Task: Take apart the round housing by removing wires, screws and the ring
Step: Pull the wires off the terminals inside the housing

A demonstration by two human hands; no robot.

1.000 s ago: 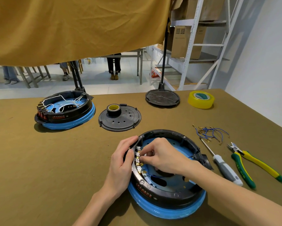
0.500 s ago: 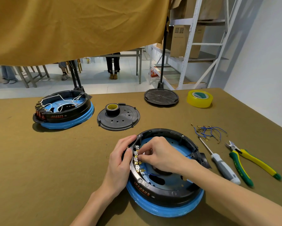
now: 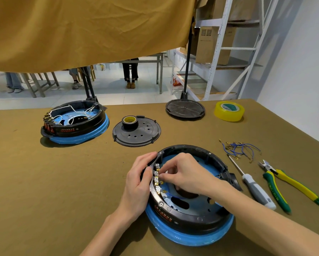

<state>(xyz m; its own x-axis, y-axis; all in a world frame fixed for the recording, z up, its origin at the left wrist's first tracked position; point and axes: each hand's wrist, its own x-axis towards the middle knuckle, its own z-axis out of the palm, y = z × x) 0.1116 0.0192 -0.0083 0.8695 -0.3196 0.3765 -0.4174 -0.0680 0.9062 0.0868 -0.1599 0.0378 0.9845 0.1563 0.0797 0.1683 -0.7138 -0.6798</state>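
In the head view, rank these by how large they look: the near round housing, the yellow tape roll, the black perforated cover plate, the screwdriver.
1. Near round housing, though nearness to the camera inflates it.
2. Black perforated cover plate.
3. Screwdriver: long but thin, so unsure against the tape.
4. Yellow tape roll, farther back.

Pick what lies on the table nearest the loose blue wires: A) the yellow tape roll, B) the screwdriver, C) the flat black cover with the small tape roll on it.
B: the screwdriver has its tip almost touching the blue wires, with the other two farther off.
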